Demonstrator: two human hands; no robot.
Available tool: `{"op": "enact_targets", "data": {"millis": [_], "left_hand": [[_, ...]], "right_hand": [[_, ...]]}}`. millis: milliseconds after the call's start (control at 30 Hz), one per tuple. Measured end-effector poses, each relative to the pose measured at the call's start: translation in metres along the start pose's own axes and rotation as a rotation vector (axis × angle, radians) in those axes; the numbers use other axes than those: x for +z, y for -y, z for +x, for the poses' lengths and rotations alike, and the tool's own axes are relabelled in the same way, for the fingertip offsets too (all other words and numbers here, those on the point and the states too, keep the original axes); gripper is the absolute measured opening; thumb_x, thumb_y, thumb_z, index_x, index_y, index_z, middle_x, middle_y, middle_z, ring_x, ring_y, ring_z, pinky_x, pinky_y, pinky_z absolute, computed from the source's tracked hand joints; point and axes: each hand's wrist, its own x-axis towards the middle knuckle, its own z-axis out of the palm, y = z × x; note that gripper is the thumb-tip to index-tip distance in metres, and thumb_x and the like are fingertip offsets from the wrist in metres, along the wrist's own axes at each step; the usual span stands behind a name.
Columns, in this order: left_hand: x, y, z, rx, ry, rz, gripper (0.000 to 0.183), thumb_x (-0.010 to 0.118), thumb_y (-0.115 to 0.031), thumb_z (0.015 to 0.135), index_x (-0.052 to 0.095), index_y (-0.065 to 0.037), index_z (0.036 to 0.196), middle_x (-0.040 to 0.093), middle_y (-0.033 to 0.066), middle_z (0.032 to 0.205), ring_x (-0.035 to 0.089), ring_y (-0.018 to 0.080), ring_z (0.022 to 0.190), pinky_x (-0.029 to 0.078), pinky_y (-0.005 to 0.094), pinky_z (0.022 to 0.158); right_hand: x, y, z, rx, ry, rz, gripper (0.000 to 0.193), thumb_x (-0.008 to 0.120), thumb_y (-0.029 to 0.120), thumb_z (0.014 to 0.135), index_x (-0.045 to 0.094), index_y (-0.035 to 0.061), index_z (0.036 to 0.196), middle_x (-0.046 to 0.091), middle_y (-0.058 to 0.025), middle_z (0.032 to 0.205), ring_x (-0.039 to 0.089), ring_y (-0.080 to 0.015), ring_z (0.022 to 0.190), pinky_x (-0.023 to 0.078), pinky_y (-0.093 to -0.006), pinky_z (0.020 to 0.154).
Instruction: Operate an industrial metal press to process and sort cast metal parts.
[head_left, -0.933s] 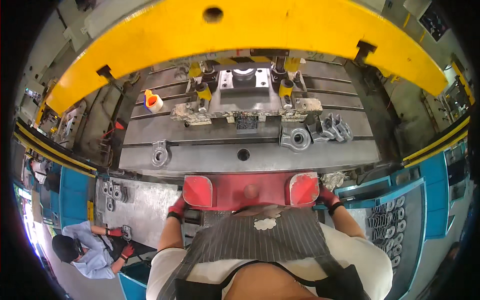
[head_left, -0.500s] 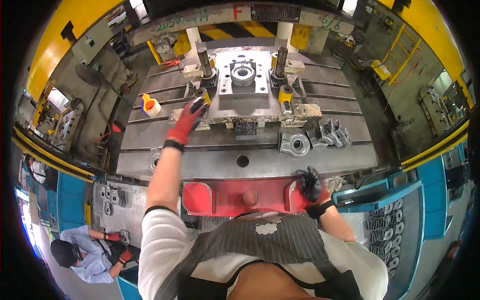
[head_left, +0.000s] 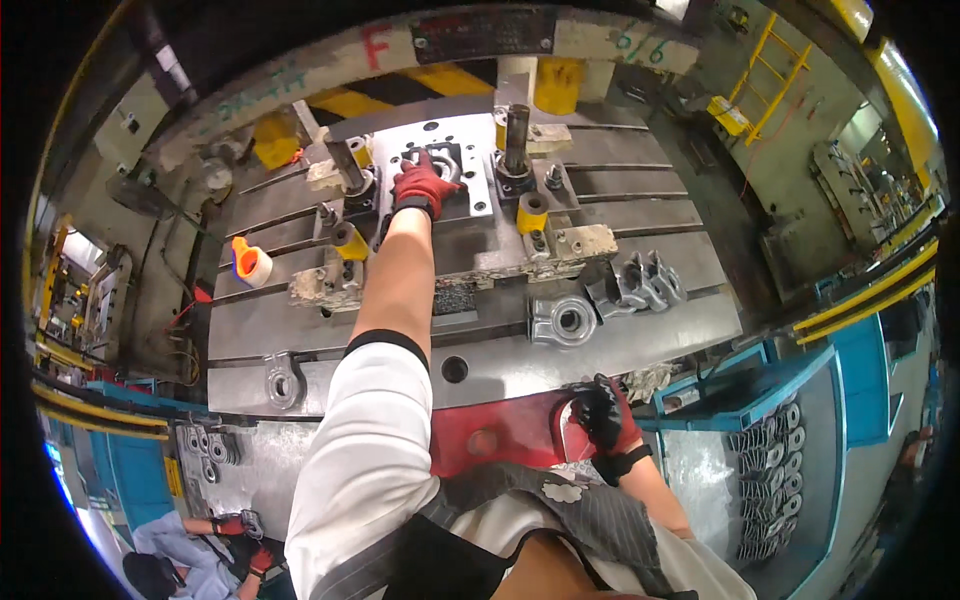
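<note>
One co-worker (head_left: 175,560) in the lower left corner, nearest of all, red gloves on a small grey part (head_left: 252,523). Across at lower right, rows of bin parts (head_left: 768,485) inside a blue-walled bin (head_left: 840,440). Next up, the person's right hand (head_left: 605,418), low and right of centre, fingers bent, by the corner of a red block (head_left: 500,428); whether it pinches anything, I cannot tell. On to the steel bed (head_left: 670,325): at left a ring part (head_left: 284,382), lug pointing up the frame; right of centre a loose ring (head_left: 568,321) lying crosswise, lug to the left, with leaning parts (head_left: 645,283) just beside it. And upper centre, here's the action! The left hand (head_left: 424,185) is over the metal ring (head_left: 449,167) on the pale die plate (head_left: 465,125), thumb out rightward; gripping or merely resting, I cannot tell. The ring looks to lie flat, but with the glove across it, its long axis can't be read. Farther off, a black-and-yellow striped panel (head_left: 400,90).
</note>
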Motion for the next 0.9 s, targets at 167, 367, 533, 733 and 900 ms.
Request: {"op": "enact_targets", "data": {"millis": [167,367,533,733,900], "left_hand": [[-0.008,-0.011,0.000,0.023,-0.039,-0.105,0.119,0.078,-0.057,0.052,0.013,-0.018,0.144,0.033,0.0251,0.137,0.039,0.0389,0.123,0.034,0.0436,0.101],[-0.040,0.034,-0.026,0.181,-0.175,-0.199,0.123,0.076,-0.063,0.050,0.013,-0.013,0.144,0.033,0.0295,0.134,0.037,0.0402,0.124,0.034,0.0414,0.102],[-0.057,0.133,-0.115,0.511,-0.289,-0.333,0.116,0.080,-0.053,0.054,0.019,-0.005,0.141,0.039,0.0304,0.127,0.045,0.0413,0.114,0.038,0.0434,0.096],[-0.067,0.295,-0.226,0.162,-0.353,-0.016,0.114,0.081,-0.047,0.053,0.020,-0.010,0.141,0.041,0.0277,0.125,0.046,0.0417,0.112,0.040,0.0445,0.094],[-0.030,0.384,-0.253,-0.254,-0.185,0.129,0.111,0.079,-0.048,0.053,0.023,-0.012,0.141,0.037,0.0267,0.130,0.042,0.0419,0.116,0.039,0.0450,0.096]], "right_hand": [[-0.013,-0.001,0.005,0.006,0.057,-0.010,0.031,0.039,0.033,0.096,0.056,0.0069,0.097,0.059,-0.0085,0.080,0.058,-0.0196,0.071,0.050,-0.0309,0.066],[-0.014,-0.009,0.008,-0.163,0.003,-0.456,0.035,0.034,0.030,0.098,0.056,0.0025,0.100,0.059,-0.0059,0.079,0.054,-0.0151,0.064,0.046,-0.0266,0.058],[0.006,-0.010,0.004,-0.101,-0.026,-0.212,0.031,0.039,0.032,0.097,0.056,0.0056,0.098,0.061,-0.0063,0.080,0.057,-0.0163,0.062,0.048,-0.0277,0.056],[0.006,-0.005,0.005,0.019,0.068,-0.210,0.034,0.038,0.034,0.096,0.057,0.0054,0.097,0.063,-0.0056,0.079,0.059,-0.0166,0.063,0.050,-0.0280,0.056],[-0.002,-0.004,0.008,0.092,0.085,-0.181,0.035,0.040,0.035,0.095,0.059,0.0060,0.093,0.062,-0.0044,0.077,0.058,-0.0156,0.062,0.048,-0.0272,0.053]]}}
